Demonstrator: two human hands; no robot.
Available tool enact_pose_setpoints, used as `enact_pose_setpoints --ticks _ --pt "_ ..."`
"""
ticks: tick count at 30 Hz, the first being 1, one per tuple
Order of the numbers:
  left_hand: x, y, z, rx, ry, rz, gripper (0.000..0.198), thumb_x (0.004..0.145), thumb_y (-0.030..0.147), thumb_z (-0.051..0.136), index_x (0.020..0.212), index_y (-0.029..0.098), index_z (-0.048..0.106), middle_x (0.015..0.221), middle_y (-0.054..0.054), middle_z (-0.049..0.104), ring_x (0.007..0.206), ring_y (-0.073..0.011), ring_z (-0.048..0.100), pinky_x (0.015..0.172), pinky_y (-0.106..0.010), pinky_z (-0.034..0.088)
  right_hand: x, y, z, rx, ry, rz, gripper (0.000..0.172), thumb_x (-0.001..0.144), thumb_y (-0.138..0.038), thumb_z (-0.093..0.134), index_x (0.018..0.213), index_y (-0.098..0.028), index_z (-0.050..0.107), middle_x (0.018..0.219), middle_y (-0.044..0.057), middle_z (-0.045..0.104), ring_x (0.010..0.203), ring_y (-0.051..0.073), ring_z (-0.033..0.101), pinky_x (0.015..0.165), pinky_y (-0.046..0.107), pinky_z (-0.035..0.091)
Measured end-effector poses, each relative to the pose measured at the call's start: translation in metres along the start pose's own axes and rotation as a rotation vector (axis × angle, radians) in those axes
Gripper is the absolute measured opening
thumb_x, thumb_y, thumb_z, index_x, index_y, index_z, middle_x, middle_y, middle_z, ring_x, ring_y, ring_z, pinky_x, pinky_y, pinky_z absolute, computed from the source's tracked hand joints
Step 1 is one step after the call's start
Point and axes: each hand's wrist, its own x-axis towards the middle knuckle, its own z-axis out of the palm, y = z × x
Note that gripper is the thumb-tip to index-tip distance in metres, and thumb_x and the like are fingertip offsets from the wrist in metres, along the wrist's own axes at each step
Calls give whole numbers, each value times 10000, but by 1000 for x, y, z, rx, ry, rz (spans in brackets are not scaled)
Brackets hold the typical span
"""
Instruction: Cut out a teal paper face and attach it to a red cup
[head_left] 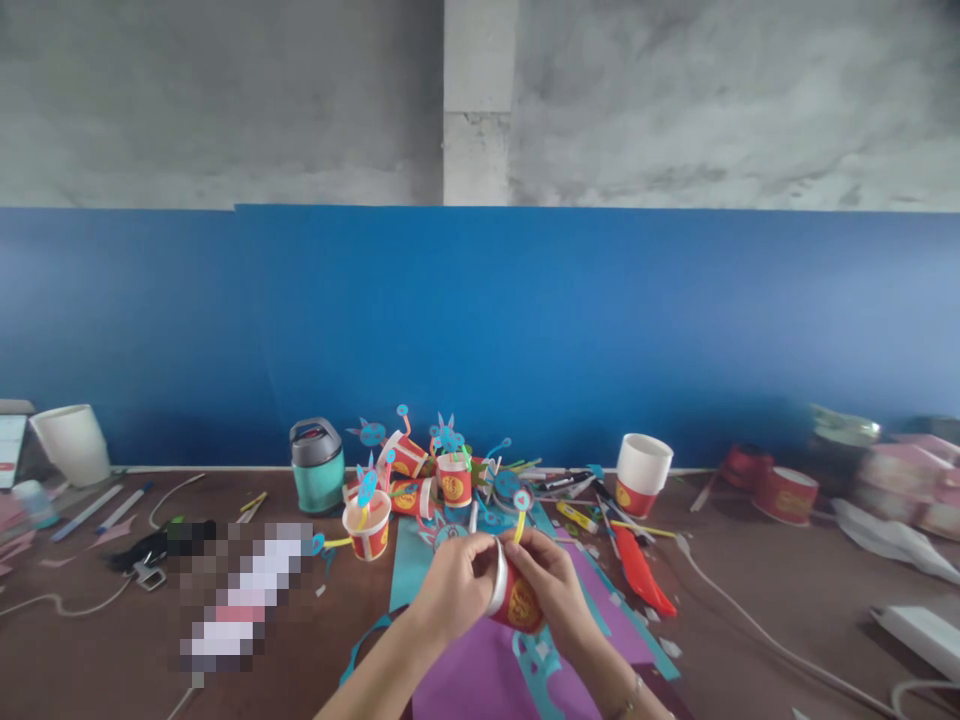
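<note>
Two bare hands hold a red paper cup (523, 606), tipped on its side, above a sheet of purple paper (465, 675) on a brown surface (750, 620). The left hand (459, 582) has its fingers curled closed on the white rim; the right hand (553, 580) has its fingers closed on the cup's other side, beside a yellow straw (519, 527) topped with a round tag (523, 501). Beyond them sit several decorated cups (454, 482), with a turquoise jar (318, 484) to their left and a white-and-red cup (643, 470) to their right, before a blue panel (562, 330).
</note>
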Motion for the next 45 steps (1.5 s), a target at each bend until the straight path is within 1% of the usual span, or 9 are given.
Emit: enact_pose_setpoints --ticks 5,10,13,15,17,20,26,34,45 --pt "0 3 -2 49 89 48 191 793 203 474 708 174 642 702 -30 636 659 -166 566 570 -220 400 3 1 0 58 68 46 330 628 -455 757 797 -172 733 736 49 714 690 238 648 626 313 496" --pt "-4 4 0 21 571 151 323 826 267 517 1139 187 522 1120 -113 577 938 -214 579 790 -311 466 5 -4 -4 222 206 53 377 607 -426 775 892 -185 724 750 41 735 686 249 668 617 325 513" --pt "-5 1 12 -79 756 103 627 757 298 628 1308 182 352 1383 -147 378 1268 -279 374 1023 -406 335 8 -8 -7 278 315 33 438 572 -404 795 958 -213 719 772 28 746 709 251 678 614 319 517" --pt "-4 -2 25 -273 689 -46 757 705 344 681 1342 179 307 1432 -161 331 1304 -312 336 1043 -433 319 8 -10 -8 312 350 15 459 566 -396 799 985 -230 713 806 22 750 721 248 680 613 317 517" --pt "-3 -6 37 -549 514 -145 778 674 417 700 1321 181 338 1366 -180 442 1221 -330 457 972 -445 403 7 -9 -7 338 348 -3 461 581 -388 795 1009 -240 704 849 23 748 740 246 680 626 319 516" --pt "-2 -10 47 -819 301 -99 725 619 449 743 1227 189 447 1233 -161 586 1119 -307 559 930 -411 444 5 -5 -4 320 255 -2 410 630 -380 771 1007 -231 706 858 37 745 780 250 673 658 323 509" --pt "-3 -9 29 -833 318 -116 475 640 318 767 1047 158 581 1049 -129 688 966 -262 634 870 -358 467 4 2 -3 171 98 -26 294 702 -402 718 893 -179 727 828 58 733 799 237 649 707 314 485" --pt "0 -10 18 -975 389 -191 572 593 342 797 1098 160 600 1007 -122 707 925 -281 654 841 -374 481 4 2 -1 9 214 -180 278 694 -445 717 785 -183 696 754 34 693 718 187 607 675 272 461" --pt "-2 -13 16 -877 139 -198 580 509 324 853 1020 169 628 1029 -126 703 968 -301 635 874 -397 466 5 4 -6 -98 56 -147 264 777 -453 625 766 -197 689 705 7 603 660 159 513 617 249 407"
